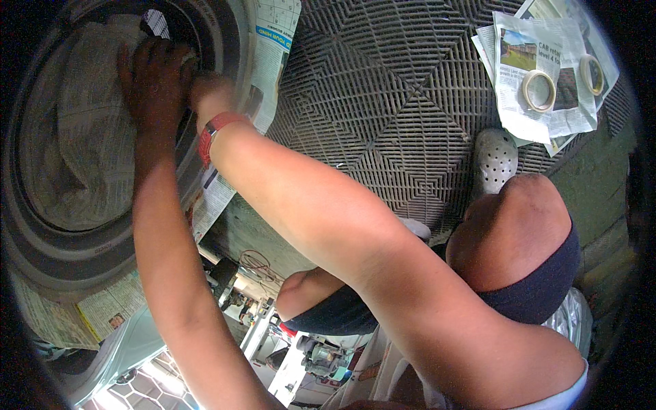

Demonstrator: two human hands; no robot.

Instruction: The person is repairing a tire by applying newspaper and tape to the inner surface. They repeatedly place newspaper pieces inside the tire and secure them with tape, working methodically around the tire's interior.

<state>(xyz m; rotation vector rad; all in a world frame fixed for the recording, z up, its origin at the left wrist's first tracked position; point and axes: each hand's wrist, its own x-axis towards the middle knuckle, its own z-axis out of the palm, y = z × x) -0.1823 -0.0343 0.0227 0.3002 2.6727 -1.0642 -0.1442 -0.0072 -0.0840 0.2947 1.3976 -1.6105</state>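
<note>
A car wheel with a dark tyre (102, 263) stands at the left, its inner face covered by newspaper sheets (89, 123). My left hand (156, 78) lies over the upper right part of that newspaper, near the wheel's inner edge, its fingers spread apart. Close beside it, my right hand (210, 92) reaches in at the same edge. Its fingers are hidden behind the left hand and in shadow, so what they touch is not visible. A red watch strap (222, 121) circles the right wrist.
More newspaper (273, 61) sticks out behind the tyre. On the grey slatted floor mat (383, 75), two rolls of masking tape (539, 91) rest on newspaper sheets (512, 113) at the far right. My bent legs and a grey clog (496, 160) are nearby. A cable (256, 263) lies lower down.
</note>
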